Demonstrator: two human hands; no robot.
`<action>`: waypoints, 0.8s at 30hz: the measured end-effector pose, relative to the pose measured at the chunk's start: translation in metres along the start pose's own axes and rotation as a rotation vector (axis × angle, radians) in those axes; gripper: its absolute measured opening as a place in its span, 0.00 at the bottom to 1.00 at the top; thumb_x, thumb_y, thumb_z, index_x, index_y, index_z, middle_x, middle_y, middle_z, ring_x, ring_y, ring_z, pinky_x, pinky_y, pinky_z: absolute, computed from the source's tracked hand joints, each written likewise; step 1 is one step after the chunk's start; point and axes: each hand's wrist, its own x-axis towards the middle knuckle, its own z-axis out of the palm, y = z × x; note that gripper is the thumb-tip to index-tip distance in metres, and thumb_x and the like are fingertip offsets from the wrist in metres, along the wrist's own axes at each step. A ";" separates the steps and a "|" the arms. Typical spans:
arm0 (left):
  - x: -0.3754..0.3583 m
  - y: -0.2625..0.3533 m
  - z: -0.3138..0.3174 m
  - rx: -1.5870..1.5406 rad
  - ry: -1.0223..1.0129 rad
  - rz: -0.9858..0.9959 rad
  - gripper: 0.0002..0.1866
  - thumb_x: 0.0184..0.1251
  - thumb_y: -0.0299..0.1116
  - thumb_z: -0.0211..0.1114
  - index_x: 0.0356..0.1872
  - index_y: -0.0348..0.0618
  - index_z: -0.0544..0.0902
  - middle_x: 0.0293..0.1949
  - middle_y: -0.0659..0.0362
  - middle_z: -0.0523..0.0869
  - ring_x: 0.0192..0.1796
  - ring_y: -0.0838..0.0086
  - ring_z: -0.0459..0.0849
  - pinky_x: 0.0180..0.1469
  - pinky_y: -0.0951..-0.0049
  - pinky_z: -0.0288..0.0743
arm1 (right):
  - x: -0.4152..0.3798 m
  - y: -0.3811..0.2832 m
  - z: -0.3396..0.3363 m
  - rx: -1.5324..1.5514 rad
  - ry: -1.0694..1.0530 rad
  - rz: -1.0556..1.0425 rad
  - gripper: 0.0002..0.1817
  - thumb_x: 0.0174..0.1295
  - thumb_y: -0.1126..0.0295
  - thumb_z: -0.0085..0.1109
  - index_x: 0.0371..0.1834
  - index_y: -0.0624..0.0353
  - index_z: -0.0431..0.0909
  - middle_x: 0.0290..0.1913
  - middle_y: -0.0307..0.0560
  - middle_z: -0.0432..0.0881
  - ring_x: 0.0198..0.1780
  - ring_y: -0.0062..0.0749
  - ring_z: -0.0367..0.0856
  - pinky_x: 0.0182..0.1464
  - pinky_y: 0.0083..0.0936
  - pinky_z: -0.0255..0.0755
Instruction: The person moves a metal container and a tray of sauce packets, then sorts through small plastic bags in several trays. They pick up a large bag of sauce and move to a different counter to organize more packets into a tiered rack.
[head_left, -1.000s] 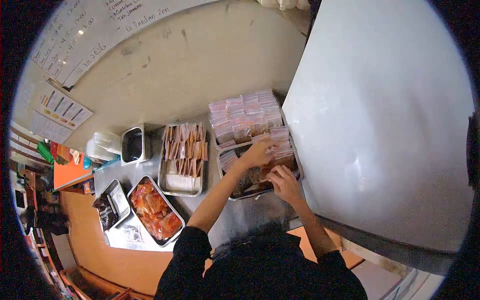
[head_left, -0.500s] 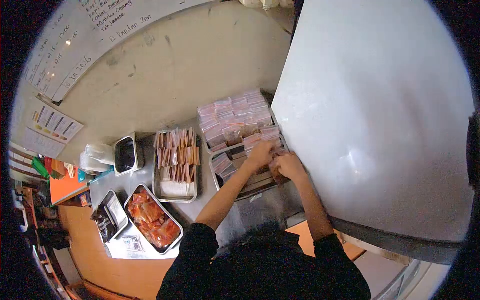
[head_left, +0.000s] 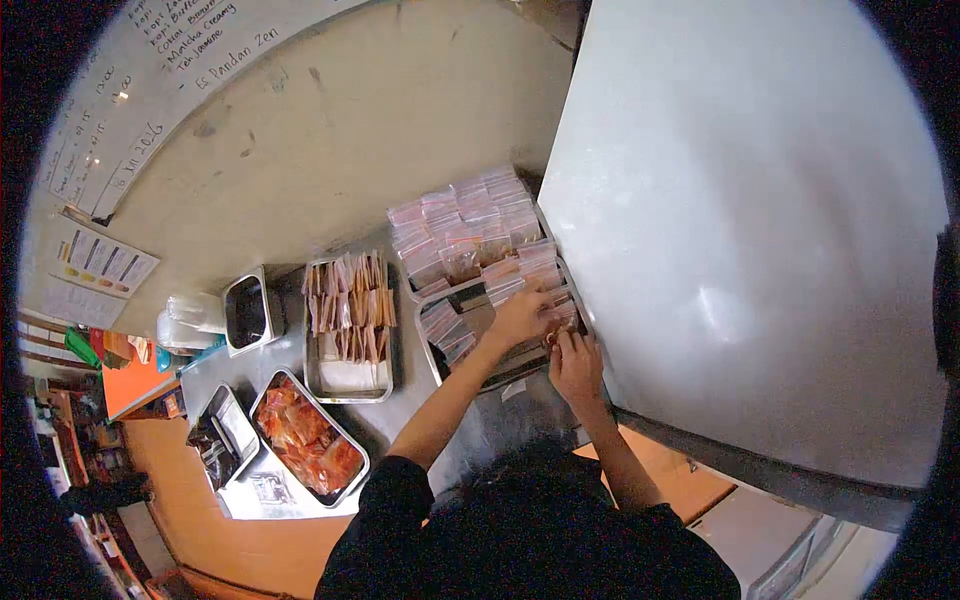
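Note:
My left hand (head_left: 522,316) reaches into the right part of a metal tray (head_left: 432,352), its fingers bent over small clear packets (head_left: 562,308). Close beside it, at the tray's right front edge, is my right hand (head_left: 576,362), fingers curled down among the packets. What either set of fingertips holds is too small and hidden to make out. More packets (head_left: 447,330) lie in the left end of this tray, and others (head_left: 505,278) stand behind my left hand. Directly behind, another tray is piled with rows of zip packets (head_left: 465,222).
Left of my arms stand a tray of thin upright packets (head_left: 350,300), a tray of orange-red bags (head_left: 305,435), a deep metal container (head_left: 250,312) and a tray with dark packets (head_left: 222,435). A large pale panel (head_left: 750,230) rises at the right.
My right hand has drawn slightly left and down, and the brown packet seen under it before no longer hangs at the tray edge. My left hand stays over the packets.

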 end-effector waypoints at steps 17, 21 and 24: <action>-0.047 0.005 -0.051 0.278 0.303 -0.159 0.27 0.45 0.32 0.72 0.49 0.38 0.76 0.45 0.47 0.77 0.49 0.48 0.76 0.49 0.55 0.72 | 0.004 -0.014 -0.012 0.032 -0.072 0.035 0.18 0.48 0.73 0.61 0.43 0.60 0.70 0.43 0.55 0.71 0.48 0.51 0.71 0.49 0.46 0.66; -0.049 0.002 -0.038 0.263 0.264 -0.312 0.25 0.42 0.30 0.74 0.44 0.37 0.76 0.45 0.46 0.76 0.49 0.49 0.74 0.48 0.56 0.71 | 0.007 -0.016 -0.018 0.152 -0.029 -0.014 0.12 0.48 0.76 0.59 0.36 0.58 0.69 0.38 0.53 0.69 0.44 0.51 0.72 0.44 0.45 0.66; -0.045 -0.004 -0.028 0.221 0.333 -0.335 0.24 0.39 0.29 0.75 0.41 0.38 0.75 0.43 0.46 0.77 0.47 0.51 0.75 0.47 0.56 0.70 | 0.002 -0.009 -0.016 0.217 -0.048 -0.050 0.11 0.49 0.76 0.59 0.35 0.57 0.69 0.38 0.52 0.70 0.42 0.51 0.73 0.41 0.45 0.68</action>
